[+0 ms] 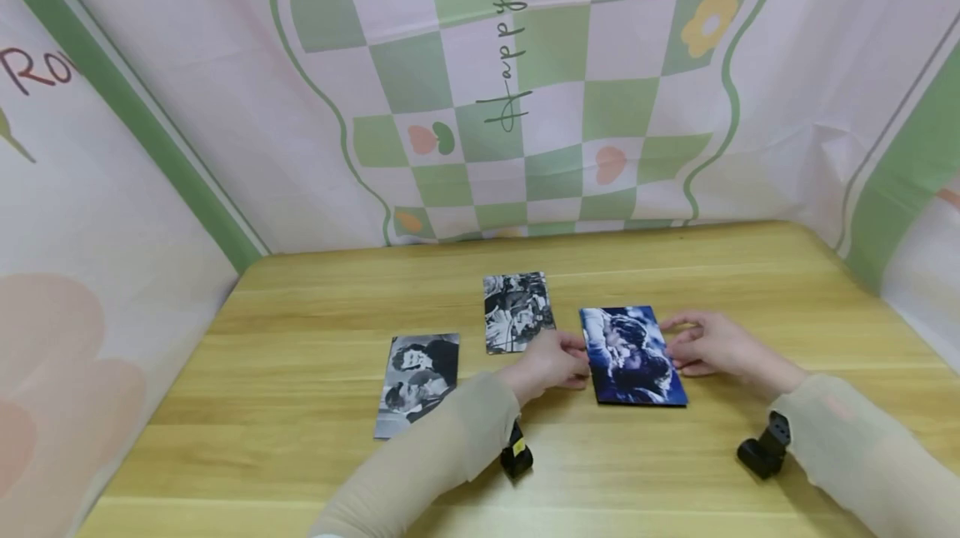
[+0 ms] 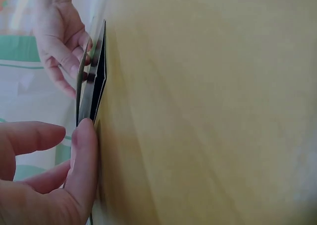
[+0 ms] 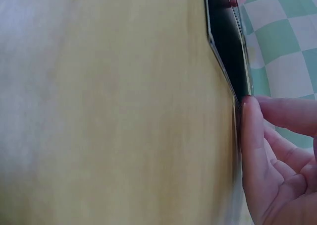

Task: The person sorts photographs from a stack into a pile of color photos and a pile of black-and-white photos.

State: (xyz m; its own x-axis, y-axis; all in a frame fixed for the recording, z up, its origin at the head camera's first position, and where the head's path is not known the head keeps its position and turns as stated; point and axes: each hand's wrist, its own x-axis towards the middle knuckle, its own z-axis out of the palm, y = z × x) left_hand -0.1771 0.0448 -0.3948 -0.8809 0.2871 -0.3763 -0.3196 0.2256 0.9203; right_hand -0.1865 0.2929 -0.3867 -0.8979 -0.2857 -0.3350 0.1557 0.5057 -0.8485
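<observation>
While one black-and-white photo (image 1: 517, 309) lies toward the far edge of the table (image 1: 292, 338) and another photo (image 1: 422, 371) closer to its left edge, the left hand (image 1: 550, 361) and right hand (image 1: 716, 346) pinch opposite sides of a blue-topped photo stack (image 1: 632, 359), nearest the table's right edge.

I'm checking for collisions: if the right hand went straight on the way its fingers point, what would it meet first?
Most likely the blue-toned photo: the right hand is at its right edge, with the left hand beyond, at the opposite edge.
</observation>
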